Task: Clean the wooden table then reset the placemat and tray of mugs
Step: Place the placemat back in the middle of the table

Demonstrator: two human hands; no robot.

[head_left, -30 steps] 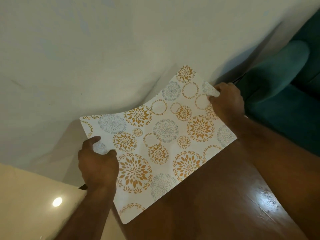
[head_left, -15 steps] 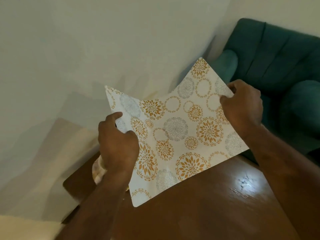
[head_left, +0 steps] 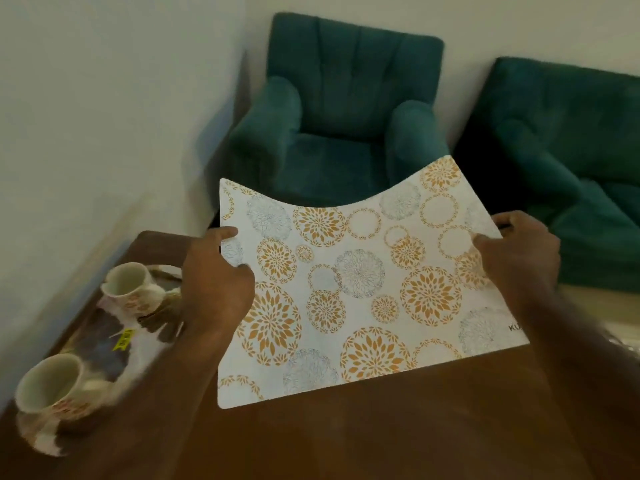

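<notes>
A white placemat (head_left: 360, 289) with orange and grey floral circles hangs over the far part of the dark wooden table (head_left: 381, 431). Its far edge sags in the middle. My left hand (head_left: 216, 289) grips its left edge and my right hand (head_left: 519, 254) grips its right edge. On the table's left side lies a patterned tray (head_left: 104, 334) with a yellow sticker. Two cream mugs stand on it, one far (head_left: 130, 285) and one near (head_left: 52, 386). My left forearm hides part of the tray.
Two teal armchairs stand beyond the table, one straight ahead (head_left: 343, 112) and one at the right (head_left: 568, 161). A pale wall (head_left: 104, 98) runs along the table's left side. A strip of light floor (head_left: 620, 327) shows at the right.
My view has swung from the wall to the table and chairs. The placemat has turned level with me and come over the table, still held by both hands. The tray with mugs has come into view.
</notes>
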